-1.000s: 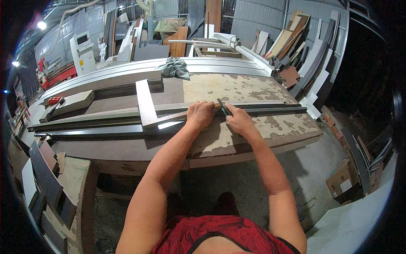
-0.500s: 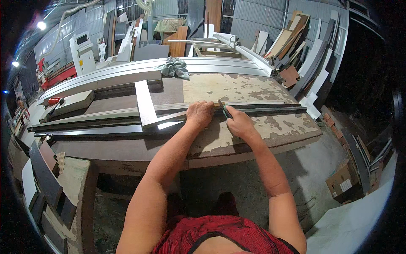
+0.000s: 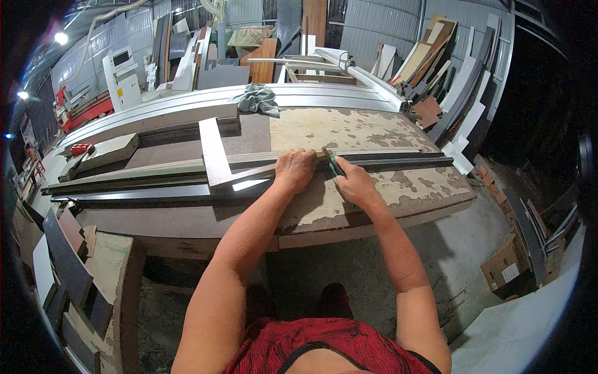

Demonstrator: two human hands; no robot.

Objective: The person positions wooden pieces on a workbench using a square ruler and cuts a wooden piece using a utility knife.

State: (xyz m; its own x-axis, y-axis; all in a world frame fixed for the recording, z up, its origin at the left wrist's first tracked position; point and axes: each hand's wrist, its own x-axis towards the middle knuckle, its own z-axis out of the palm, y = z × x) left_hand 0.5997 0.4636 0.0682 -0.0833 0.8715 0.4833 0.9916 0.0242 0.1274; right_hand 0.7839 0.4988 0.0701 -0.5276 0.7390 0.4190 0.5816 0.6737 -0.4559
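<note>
Near the middle of the workbench [image 3: 243, 215], my left hand [image 3: 295, 168] is closed over the narrow arm of a white L-shaped board [image 3: 215, 153]. A short brownish end [image 3: 321, 154] shows beyond its knuckles. Just to the right, my right hand [image 3: 356, 181] grips a slim dark tool [image 3: 331, 159] with a greenish handle, its tip at that brownish end. The tool's exact kind cannot be made out. Under and behind both hands run long dark strips [image 3: 398, 160] and pale strips [image 3: 143, 171] lying across the bench.
A grey-green cloth [image 3: 256, 100] lies by the long metal rail [image 3: 311, 96] behind the bench. At left are a red-handled tool [image 3: 80, 149] and a pale block [image 3: 112, 154]. Dark offcuts [image 3: 65, 255] lean at lower left; a cardboard box [image 3: 506, 265] stands on the floor at right.
The tool in my right hand has tilted slightly. Otherwise my hands and the boards are almost where they were.
</note>
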